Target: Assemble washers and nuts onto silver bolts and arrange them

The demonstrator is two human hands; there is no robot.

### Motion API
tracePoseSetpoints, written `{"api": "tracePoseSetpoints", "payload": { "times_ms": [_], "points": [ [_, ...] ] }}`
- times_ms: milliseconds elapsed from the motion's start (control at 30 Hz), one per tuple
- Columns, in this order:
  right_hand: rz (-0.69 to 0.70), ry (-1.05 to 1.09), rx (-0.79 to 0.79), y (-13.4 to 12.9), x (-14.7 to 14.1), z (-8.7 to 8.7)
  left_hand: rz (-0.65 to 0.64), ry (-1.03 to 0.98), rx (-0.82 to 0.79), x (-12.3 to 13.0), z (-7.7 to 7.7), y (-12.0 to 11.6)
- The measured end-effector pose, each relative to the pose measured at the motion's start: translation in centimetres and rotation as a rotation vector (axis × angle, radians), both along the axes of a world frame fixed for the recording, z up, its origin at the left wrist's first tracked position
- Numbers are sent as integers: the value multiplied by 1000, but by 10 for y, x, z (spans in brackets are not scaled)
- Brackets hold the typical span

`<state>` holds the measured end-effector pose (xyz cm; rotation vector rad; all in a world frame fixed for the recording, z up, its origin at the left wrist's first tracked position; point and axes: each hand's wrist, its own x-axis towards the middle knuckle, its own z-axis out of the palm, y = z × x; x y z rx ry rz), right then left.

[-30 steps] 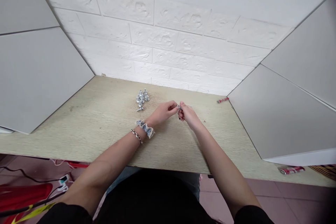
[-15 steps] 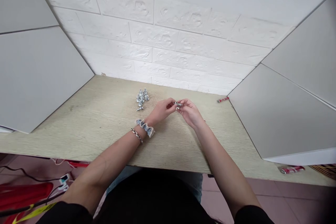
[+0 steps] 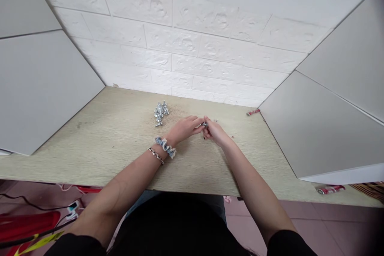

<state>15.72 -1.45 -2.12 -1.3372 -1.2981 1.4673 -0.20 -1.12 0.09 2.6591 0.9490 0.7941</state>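
Two-handed pinch on a small fastener, over bare tabletop

Grip: left hand (image 3: pixel 186 128) nearly closed, fingertips drawn together on one end of a small metal fastener (image 3: pixel 204 124). Right hand (image 3: pixel 214 131) curled tighter, thumb uppermost, fingers folded beneath the other end. Both hands have hold of it; fingers hide most of its shape, so cannot tell if it is one part or several joined. The opposed grips probably let one hand steady the piece while the other works it; which does which, cannot tell.

Position: piece is just above the wooden tabletop (image 3: pixel 120 132), centre to slightly right, well within reach. Arms come in from the near side and meet in a V, likely so that both sets of fingertips face each other.

Left of the hands, slightly farther: cluster of silvery bolts (image 3: pixel 161 111), apparently with washers, several on end, packed close. Broad bases probably make upright standing easy. A winged metal piece (image 3: pixel 158 124) lies flat at the cluster's near edge. The bunching likely makes for a short reach from the left hand.

Outward: red cylinder (image 3: pixel 253 112) at far right, beside the right panel (image 3: pixel 339 128); second red cylinder (image 3: pixel 331 189) near right. White brick-pattern wall (image 3: pixel 186 44) behind.
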Motion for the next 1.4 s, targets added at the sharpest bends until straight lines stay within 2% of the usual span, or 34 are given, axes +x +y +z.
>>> {"api": "tracePoseSetpoints", "payload": {
  "times_ms": [267, 567, 767, 933, 1067, 1233, 1300, 1400],
  "points": [
    [-24, 216, -78, -2, -6, 9, 74, -5, -16, -2, 4, 1],
    [-41, 54, 94, 3, -4, -3, 159, 103, -78, -1, 3, 4],
    [-26, 13, 187, 1, -3, 2, 129, -2, -254, -1, 1, 6],
    [22, -23, 277, 0, -1, 3, 140, -23, -336, -2, -3, 10],
    [17, -175, 362, 1, -2, 1, 137, -78, -391, 0, -7, 11],
    [-133, -298, 466, -6, -4, 13, 104, -174, -431, 3, -6, 8],
    [-198, -447, 495, -9, -4, 18, 110, -179, -417, 3, -6, 8],
    [-153, -670, 452, -11, -2, 20, 118, -158, -396, 5, -6, 8]
  ]
}}
